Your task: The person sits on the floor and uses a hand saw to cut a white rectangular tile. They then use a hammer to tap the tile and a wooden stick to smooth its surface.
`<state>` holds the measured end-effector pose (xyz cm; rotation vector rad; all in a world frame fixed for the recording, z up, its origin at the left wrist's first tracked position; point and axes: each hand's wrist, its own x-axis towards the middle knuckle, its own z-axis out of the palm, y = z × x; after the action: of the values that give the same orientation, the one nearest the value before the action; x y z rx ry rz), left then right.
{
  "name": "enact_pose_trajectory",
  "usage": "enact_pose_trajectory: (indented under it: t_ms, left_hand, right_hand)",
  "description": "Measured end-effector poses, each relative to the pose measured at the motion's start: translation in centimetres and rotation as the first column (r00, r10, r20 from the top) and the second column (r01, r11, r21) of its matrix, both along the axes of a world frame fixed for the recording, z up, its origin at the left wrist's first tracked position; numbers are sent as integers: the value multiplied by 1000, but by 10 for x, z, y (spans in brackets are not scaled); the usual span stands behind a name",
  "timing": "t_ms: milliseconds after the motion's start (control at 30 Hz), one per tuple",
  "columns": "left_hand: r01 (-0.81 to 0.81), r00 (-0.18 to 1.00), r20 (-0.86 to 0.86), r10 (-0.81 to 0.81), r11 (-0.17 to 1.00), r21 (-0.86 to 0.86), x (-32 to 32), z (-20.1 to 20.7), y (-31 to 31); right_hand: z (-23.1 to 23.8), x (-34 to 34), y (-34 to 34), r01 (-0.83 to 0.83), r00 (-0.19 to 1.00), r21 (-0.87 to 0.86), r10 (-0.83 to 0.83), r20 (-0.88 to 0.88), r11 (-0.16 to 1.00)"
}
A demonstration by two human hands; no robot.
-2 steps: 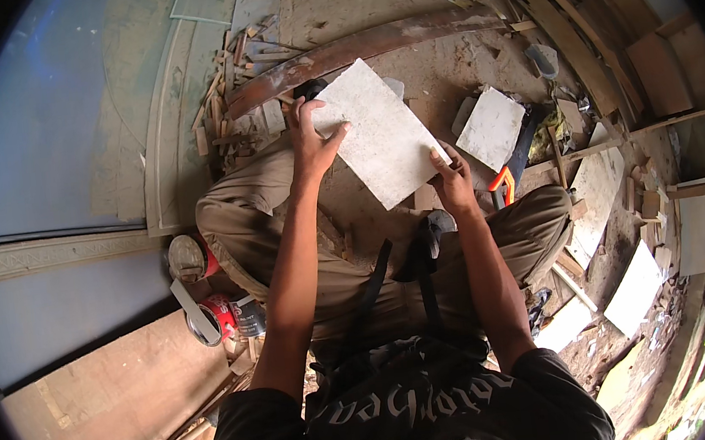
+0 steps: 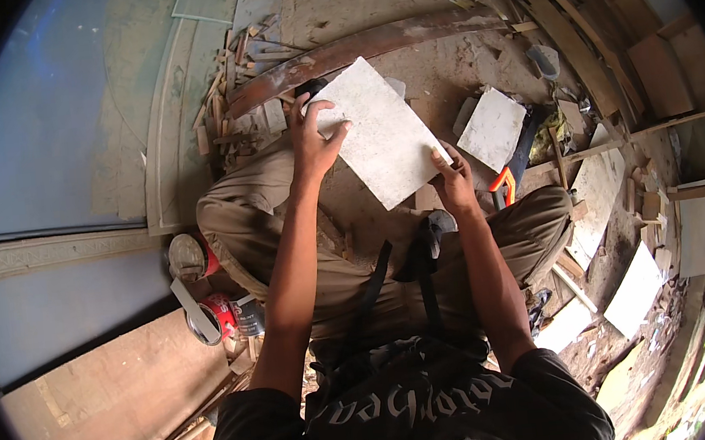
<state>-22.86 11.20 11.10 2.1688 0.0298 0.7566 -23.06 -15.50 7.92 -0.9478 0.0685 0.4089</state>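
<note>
Tilted between my hands is a white rectangular board (image 2: pixel 382 132) with a speckled, worn face. My left hand (image 2: pixel 312 139) grips its left edge, thumb on the face and fingers curled at the corner. At the lower right corner my right hand (image 2: pixel 452 178) pinches it with the thumb on top; the other fingers are partly hidden beneath. The board is held above the ground between my bent legs. A second white board (image 2: pixel 491 129) lies on the ground to the right, close to a saw with an orange handle (image 2: pixel 503 182).
Paint cans (image 2: pixel 191 257) stand by my left knee. A long brown wooden beam (image 2: pixel 370 50) crosses the ground ahead, with wood scraps (image 2: pixel 218 106) piled at its left end. Planks (image 2: pixel 578 50) lean at the far right. More white sheets (image 2: pixel 633 290) lie on the littered ground.
</note>
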Motion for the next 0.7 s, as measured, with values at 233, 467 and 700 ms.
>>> enact_pose_trajectory:
  t_ms: [233,467,700]
  left_hand:
    - [-6,1000,1,6,997,83,-2,9,-1]
    - [26,999,-35,-21,989,148,5,19,5]
    - [0,997,-80,16,981,193,2,18,7]
  right_hand:
    - [5,-1,-4,-17,1000,1,17,15,1000]
    - [-1,9,-5,-15,998,-12,15,58,1000]
    - [-5,10,-7,-12,997,-33,15,82,999]
